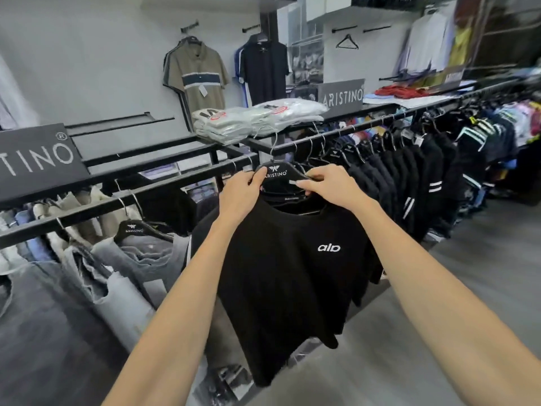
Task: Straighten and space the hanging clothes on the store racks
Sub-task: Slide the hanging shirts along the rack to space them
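Two black rack rails met at a corner mid-frame: L rail [87, 210] ran down-left, R rail [345, 131] ran up-right. R rail carried a packed row of dark garments [395, 177], some w/ white stripes, brighter colours further back. L rail held grey and denim pieces [131, 265], bunched and uneven.

The black T-shirt [281, 273], white "alo" logo on chest, hung at the corner btwn the two rails, in front of both rows, facing the camera and tilted a bit, hem twd lower right.

ARISTINO sign [35, 159] stood on the L rack top; a second sign [341, 96] sat on the R rack top, just beside a stack of folded pale shirts [257, 118] in plastic. On the wall behind hung an olive polo [199, 74] and a navy polo [266, 71], apart from each other.

Left hand [240, 194] gripped the L shoulder of the black hanger [276, 173], fingers curled round it, thumb on the front. Right hand [330, 186] pinched the hanger's R arm near the collar, thumb and fingertips closed on it.

The hanger carried the T-shirt, ARISTINO print facing out. Its wire hook rose twd the rail corner; couldn't tell if it sat on a rail.
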